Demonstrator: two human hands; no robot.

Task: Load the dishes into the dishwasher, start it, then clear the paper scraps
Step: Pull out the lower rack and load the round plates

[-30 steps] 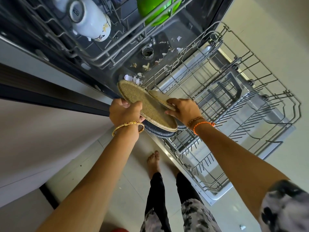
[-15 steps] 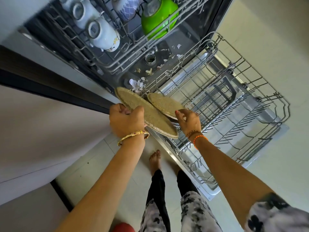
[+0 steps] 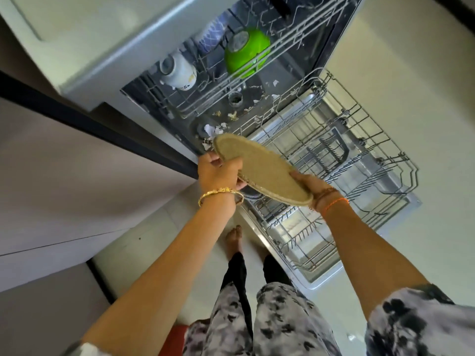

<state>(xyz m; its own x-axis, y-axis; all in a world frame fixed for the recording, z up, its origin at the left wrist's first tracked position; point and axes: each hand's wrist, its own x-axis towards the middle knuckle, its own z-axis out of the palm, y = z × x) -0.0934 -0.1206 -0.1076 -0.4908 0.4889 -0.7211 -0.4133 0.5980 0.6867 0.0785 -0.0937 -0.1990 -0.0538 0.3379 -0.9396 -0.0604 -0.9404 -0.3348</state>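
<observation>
A round speckled beige plate [image 3: 259, 167] is held tilted above the near corner of the pulled-out lower rack [image 3: 359, 160]. My left hand [image 3: 218, 173] grips its left rim, thumb on top. My right hand [image 3: 309, 185] holds its lower right edge from beneath. A dark blue rim shows just under the plate by my left hand; the smaller plate is hidden. The upper rack [image 3: 218, 98] carries a green bowl [image 3: 246, 51] and a white mug [image 3: 178, 70]. White paper scraps [image 3: 213, 129] lie on the dishwasher floor.
The open dishwasher door [image 3: 303, 253] lies flat under the lower rack, which holds no dishes. A white counter and dark cabinet front [image 3: 90, 124] run along the left. A bare foot [image 3: 234, 240] stands on the pale floor beside the door.
The smaller plate in my right hand has gone out of sight under the big plate, and my right hand now holds the big plate's lower edge. The view has tilted up.
</observation>
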